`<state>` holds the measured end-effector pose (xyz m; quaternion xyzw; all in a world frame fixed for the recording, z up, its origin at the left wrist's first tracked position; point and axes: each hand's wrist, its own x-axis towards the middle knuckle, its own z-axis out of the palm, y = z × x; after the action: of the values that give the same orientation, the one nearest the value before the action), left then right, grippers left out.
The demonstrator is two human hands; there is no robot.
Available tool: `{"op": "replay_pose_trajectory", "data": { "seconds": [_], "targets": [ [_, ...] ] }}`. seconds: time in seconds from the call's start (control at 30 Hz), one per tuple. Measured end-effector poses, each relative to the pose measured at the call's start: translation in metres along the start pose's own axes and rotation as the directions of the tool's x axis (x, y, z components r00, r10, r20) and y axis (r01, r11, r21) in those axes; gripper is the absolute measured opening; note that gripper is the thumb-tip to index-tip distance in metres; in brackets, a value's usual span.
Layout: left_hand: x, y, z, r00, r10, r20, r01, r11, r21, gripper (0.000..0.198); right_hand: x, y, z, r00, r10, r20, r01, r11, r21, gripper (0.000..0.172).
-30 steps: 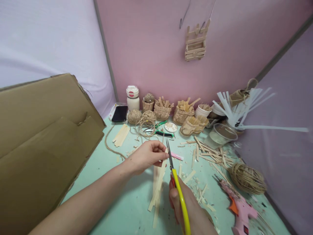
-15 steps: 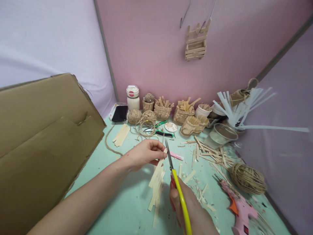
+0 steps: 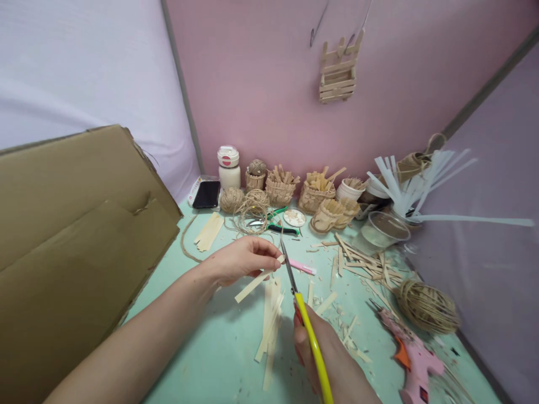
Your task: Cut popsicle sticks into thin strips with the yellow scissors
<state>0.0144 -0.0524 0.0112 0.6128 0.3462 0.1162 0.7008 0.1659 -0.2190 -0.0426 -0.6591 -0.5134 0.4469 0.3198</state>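
Between the thumb and fingers of my left hand (image 3: 246, 259) is a pale wooden strip (image 3: 252, 287), slanting down to the left. Its upper end meets the blades of a pair of scissors (image 3: 309, 325) with yellow and red handles. My right hand (image 3: 326, 353) is wrapped round those handles, and the blades point away from me, close together. Below my left hand, several loose wooden strips (image 3: 270, 320) lie overlapping on the green table (image 3: 202, 348). A pink utility knife (image 3: 302, 267) rests just beyond the scissors.
A large cardboard sheet (image 3: 76, 247) stands at left. Green-handled pruners (image 3: 282, 229), twine (image 3: 252, 210) and small woven baskets (image 3: 316, 193) line the back. On the right are a stick pile (image 3: 366, 264), a twine ball (image 3: 427, 306) and a pink glue gun (image 3: 416, 365).
My left hand has shifted slightly left, and the strip in it has swung to a flatter slant, away from the loose strips below. The scissor tips have tilted a little left.
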Motion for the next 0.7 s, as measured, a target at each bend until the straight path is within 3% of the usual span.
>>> {"op": "replay_pose_trajectory", "data": {
  "seconds": [0.7],
  "targets": [
    [0.000,0.001,-0.022,0.996,-0.026,0.084,0.011,0.985,0.171,0.022,-0.005,-0.010,-0.001,0.999,0.038,0.038,-0.036,0.998,-0.056,0.023]
  ]
}}
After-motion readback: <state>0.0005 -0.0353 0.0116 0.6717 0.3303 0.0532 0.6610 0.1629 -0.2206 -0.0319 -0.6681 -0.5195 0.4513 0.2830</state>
